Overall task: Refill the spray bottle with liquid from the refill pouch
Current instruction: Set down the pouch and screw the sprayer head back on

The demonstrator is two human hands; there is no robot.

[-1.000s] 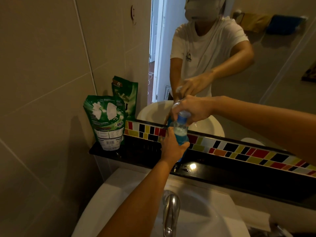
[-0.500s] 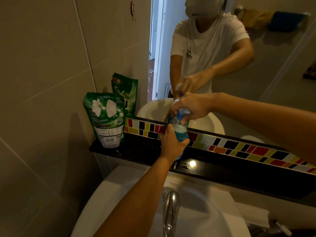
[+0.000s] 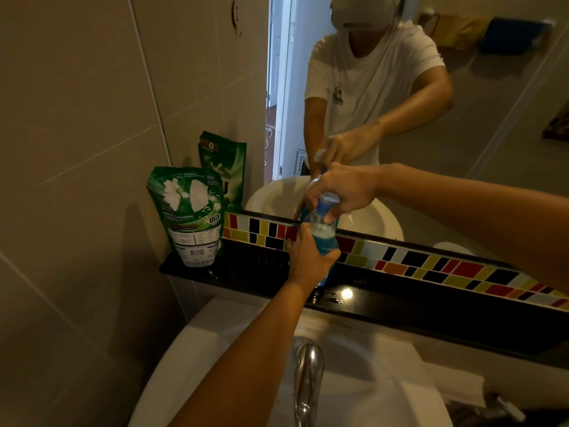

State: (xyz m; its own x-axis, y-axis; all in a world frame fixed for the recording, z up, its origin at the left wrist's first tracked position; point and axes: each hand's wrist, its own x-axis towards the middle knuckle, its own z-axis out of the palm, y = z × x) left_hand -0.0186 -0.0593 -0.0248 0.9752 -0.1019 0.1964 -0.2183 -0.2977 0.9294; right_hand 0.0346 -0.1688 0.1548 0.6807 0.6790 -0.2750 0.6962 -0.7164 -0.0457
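A clear spray bottle [image 3: 324, 238] holding blue liquid with foam on top stands upright on the black ledge [image 3: 400, 300]. My left hand [image 3: 308, 258] grips its body from the left. My right hand [image 3: 341, 192] is closed over its blue-and-white spray head [image 3: 324, 202] at the top. The green refill pouch [image 3: 189, 214] stands upright at the left end of the ledge, apart from both hands. The lower half of the bottle is hidden behind my left hand.
A mirror behind the ledge shows a person in a white shirt and a reflected pouch [image 3: 223, 171]. A strip of coloured tiles [image 3: 431, 263] runs along the ledge. Below are a white sink [image 3: 354, 380] and a chrome tap [image 3: 306, 380]. A tiled wall stands at the left.
Both hands stay on the bottle; my right hand has shifted slightly around the spray head. The pouch has not moved.
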